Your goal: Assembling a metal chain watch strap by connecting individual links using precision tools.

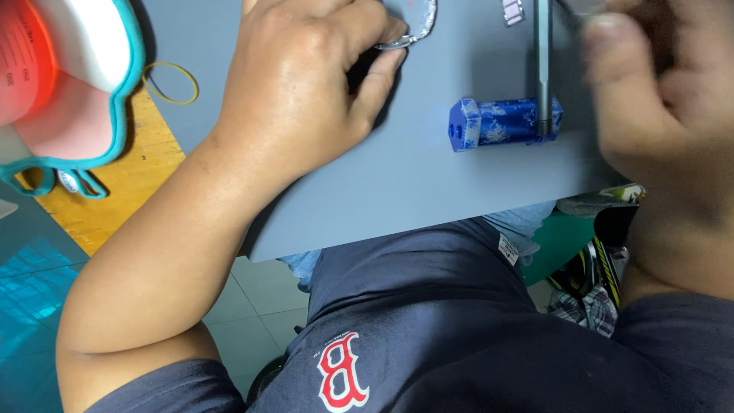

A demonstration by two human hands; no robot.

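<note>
We rest our left hand [306,84] on the grey flat bench [428,183], its fingertips touching a small shiny metal piece [413,30] at the far edge of view. To the right of that hand lies a blue marbled block-shaped handle [501,122] with a slim grey metal shaft [543,53] running away from us. Our right hand [657,92] hovers right of the shaft. Left of the bench, a yellow rubber band [170,82] lies on a wooden surface [130,183], beside a teal-rimmed plastic container [69,84].
</note>
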